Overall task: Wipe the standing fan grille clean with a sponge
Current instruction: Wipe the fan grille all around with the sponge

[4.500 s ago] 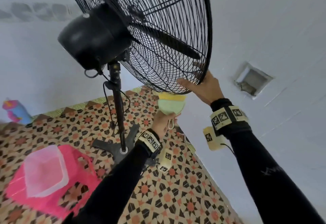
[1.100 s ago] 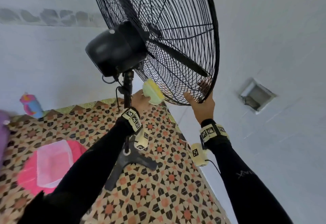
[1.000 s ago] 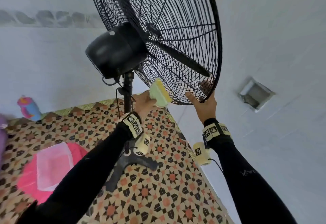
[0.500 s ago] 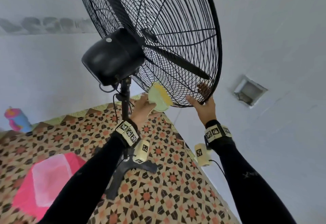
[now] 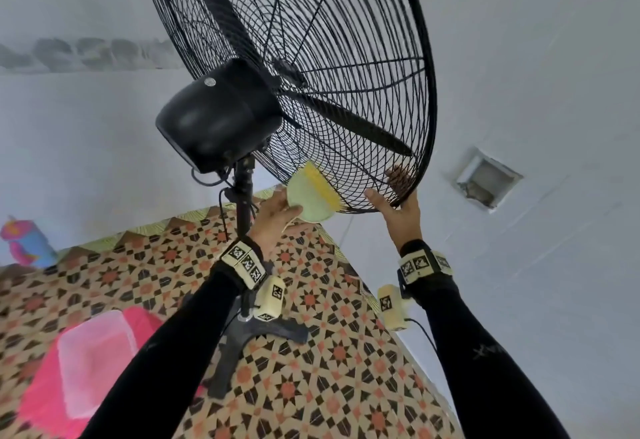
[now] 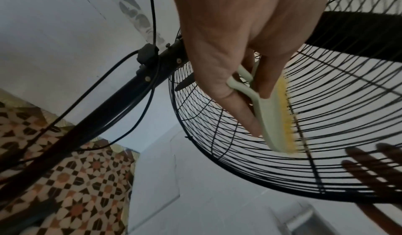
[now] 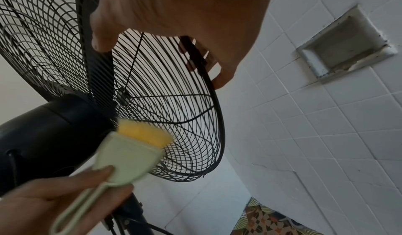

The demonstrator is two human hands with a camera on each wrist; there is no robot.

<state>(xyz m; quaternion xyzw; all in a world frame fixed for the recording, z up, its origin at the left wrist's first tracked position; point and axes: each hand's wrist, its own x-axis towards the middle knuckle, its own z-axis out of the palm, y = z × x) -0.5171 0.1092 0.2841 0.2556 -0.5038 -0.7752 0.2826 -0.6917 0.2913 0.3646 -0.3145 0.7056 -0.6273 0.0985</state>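
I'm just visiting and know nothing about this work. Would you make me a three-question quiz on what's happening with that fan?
1. True or false: the left hand holds the sponge against the lower rear part of the fan grille.
2. What is the right hand doing? A) gripping the fan pole B) holding the grille's bottom rim C) hanging free
3. Fill in: the sponge's pad is yellow and its handle is pale ____.

Key
1. True; its pad touches the wires beside the motor housing.
2. B; its fingers wrap over the rim to the far side.
3. Green.
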